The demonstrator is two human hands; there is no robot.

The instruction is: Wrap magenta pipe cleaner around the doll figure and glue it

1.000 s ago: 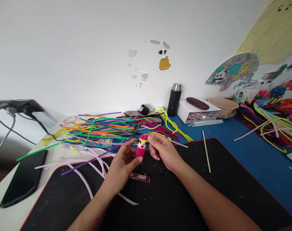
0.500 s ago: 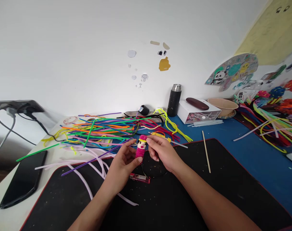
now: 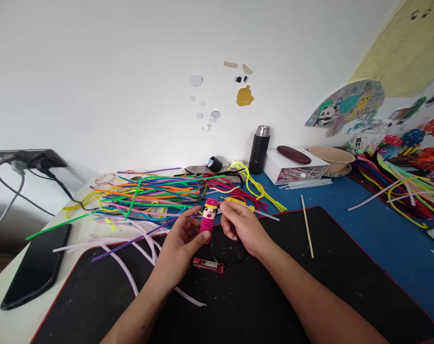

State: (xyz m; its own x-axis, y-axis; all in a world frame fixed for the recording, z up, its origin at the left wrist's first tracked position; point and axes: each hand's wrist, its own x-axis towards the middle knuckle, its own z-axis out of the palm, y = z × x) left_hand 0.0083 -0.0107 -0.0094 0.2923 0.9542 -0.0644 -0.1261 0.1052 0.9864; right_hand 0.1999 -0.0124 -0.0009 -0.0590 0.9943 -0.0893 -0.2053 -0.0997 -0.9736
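Note:
A small pipe-cleaner doll [image 3: 207,219] has a magenta body and cap, a yellow band, a white face and black hair. My left hand [image 3: 183,235] grips its lower body between thumb and fingers, keeping it nearly upright. Just right of the doll's head, my right hand [image 3: 240,224] is closed in a pinch, its fingertips a small gap from the cap. Whatever sits between those fingertips is hidden. A thin black strand [image 3: 234,263] curves over the mat below the hands. Beneath the doll lies a small red case [image 3: 208,265] with a pale label.
Loose pipe cleaners [image 3: 159,191] are heaped behind the black mat [image 3: 259,301]. Pale lilac stems [image 3: 121,267] cross its left side. A wooden stick [image 3: 307,227] lies right; a phone [image 3: 37,265] is far left. A black flask [image 3: 259,150] and white box [image 3: 291,167] stand behind.
The doll has shifted slightly left and turned a little in my left hand. My right fingertips, which were at the cap's edge, are now slightly apart from it.

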